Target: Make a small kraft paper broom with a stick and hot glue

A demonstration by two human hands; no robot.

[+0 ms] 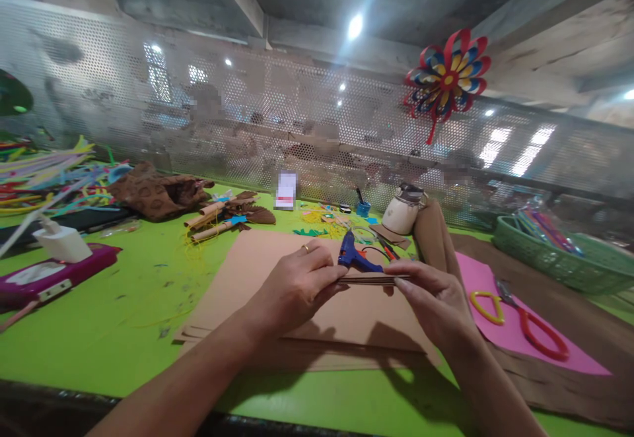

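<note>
Between both hands a thin stack of brown paper pieces [371, 279] is held level, its layered edge facing me. My left hand [302, 282], with a ring on one finger, pinches the stack's left end. The right end is gripped by the thumb and fingers of my right hand [436, 292]. Just behind the stack lies a blue glue gun [354, 255], its lower part partly hidden. Large brown paper sheets [257, 259] are spread on the green table under my hands.
Scissors [525, 325] with yellow and red handles rest on pink paper [475, 272] at right, near a green basket [555, 259]. A white kettle-like pot [400, 211] stands behind. At left are a purple power strip [94, 272] with a white charger [62, 242] and brown cloth [158, 193].
</note>
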